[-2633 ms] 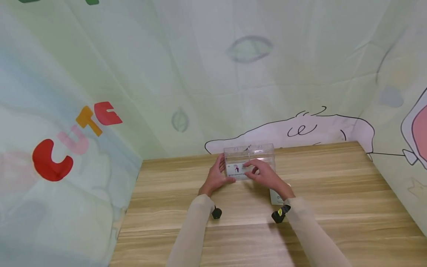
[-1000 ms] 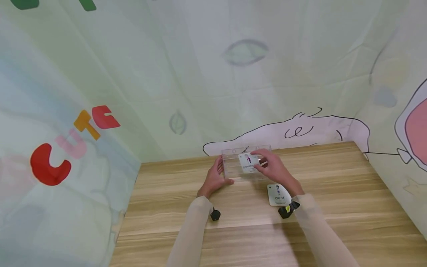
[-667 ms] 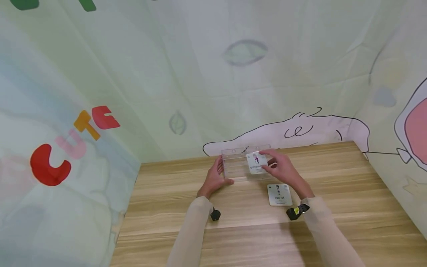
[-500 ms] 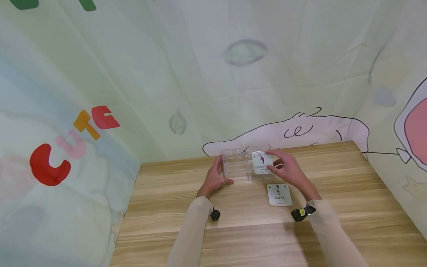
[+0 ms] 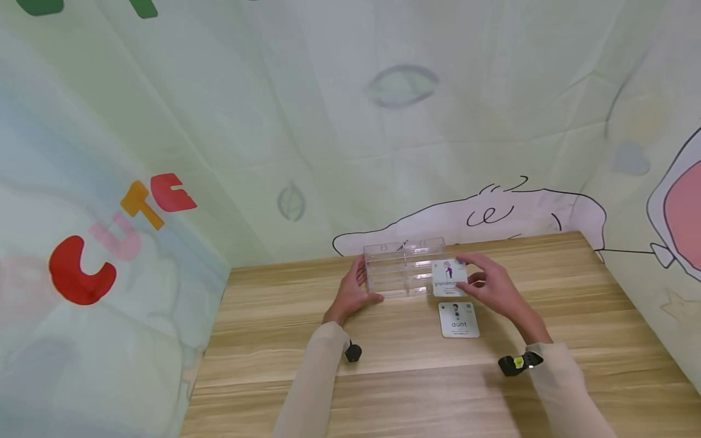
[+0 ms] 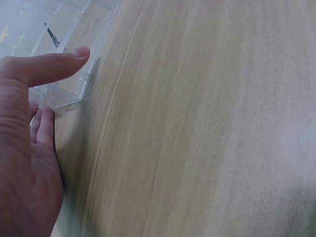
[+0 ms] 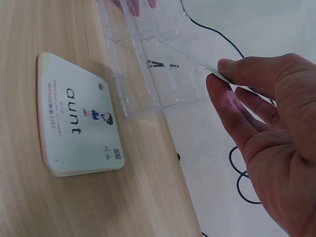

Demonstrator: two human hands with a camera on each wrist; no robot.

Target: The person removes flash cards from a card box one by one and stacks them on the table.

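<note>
My right hand pinches a white flashcard marked "grandmother" by its right edge, thumb and fingers on either side. Seen edge-on in the right wrist view, that flashcard is a thin pale line. It is held in front of the right end of a clear plastic compartment rack. The left hand holds this rack at its left side, thumb over the front and fingers beside the end wall. Just below the held card, a small stack of flashcards, topped by "aunt", lies on the table.
The wooden table ends at a printed curtain close behind the rack. Dark line drawings on the curtain show through the clear plastic. A black wrist camera sits by the right sleeve, another by the left.
My right hand has drawn the grandmother card rightward off the rack's left part to its right end, lately slightly lower. The "aunt" stack has come into full view. The left hand stays on the rack.
</note>
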